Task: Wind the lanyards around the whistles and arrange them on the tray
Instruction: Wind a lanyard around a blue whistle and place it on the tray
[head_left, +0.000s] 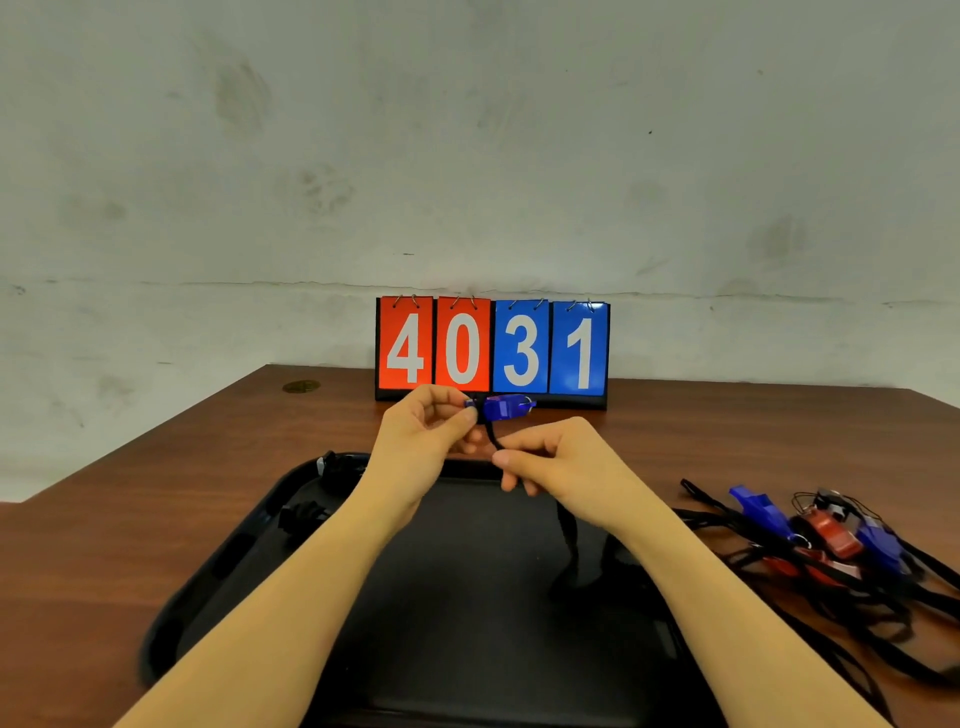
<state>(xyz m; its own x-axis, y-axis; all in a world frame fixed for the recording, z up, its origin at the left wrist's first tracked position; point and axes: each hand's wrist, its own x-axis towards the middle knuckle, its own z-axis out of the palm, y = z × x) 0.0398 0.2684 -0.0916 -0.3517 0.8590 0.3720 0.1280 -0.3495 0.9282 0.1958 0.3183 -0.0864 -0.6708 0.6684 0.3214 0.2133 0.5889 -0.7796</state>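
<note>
A person's two bare hands work above a black tray on a brown wooden table. The left hand pinches one end of a blue whistle between thumb and forefinger, holding it level in the air in front of a flip scoreboard that reads 4, 0 in red and 3, 1 in blue. The right hand, fingers curled, pinches the black lanyard just below the whistle; the strap runs from the whistle down through those fingers and hangs on toward the tray, where its lower end rests on the dark surface.

At the tray's far left corner lie two dark bundles, one behind the other; they are too dark to make out clearly.

On the table to the right of the tray sits a tangled heap of whistles, blue and red ones among loose black straps that spread toward the near right edge. A small round brass-coloured disc is set in the tabletop at far left, near a stained pale wall.
</note>
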